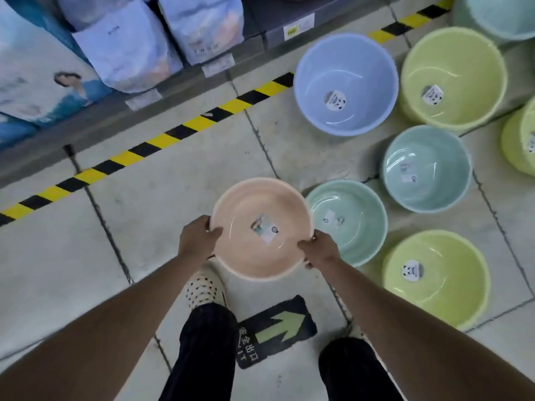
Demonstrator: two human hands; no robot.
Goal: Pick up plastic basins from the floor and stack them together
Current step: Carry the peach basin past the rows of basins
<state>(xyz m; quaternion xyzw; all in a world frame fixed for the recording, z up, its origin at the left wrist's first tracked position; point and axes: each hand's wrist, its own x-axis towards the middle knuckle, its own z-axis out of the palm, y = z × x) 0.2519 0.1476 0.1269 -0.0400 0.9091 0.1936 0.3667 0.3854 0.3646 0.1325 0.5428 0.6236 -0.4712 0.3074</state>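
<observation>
Holding the peach basin (260, 250) by its rim w/ both hands: left grip (199, 237) is curled round the near-left rim, thumb inside, and right grip (318, 250) does the same on the near-right rim. The basin looks lifted, above your shoe and just left of the mint basin (353, 227) on the floor (150, 227). Keep it level, centre it over the mint one, then lower it straight. Tilted, it'll prob. jam. Sizes look close, so it should seat. Room: shelf (86, 123) w/ soft packs (127, 44) along the floor's far edge, yellow/black tape (144, 149) in front, arrow sticker (275, 328) by your feet. Lilac basin (346, 68), teal basin (427, 183) & lime basins (453, 53) sit to the right.
</observation>
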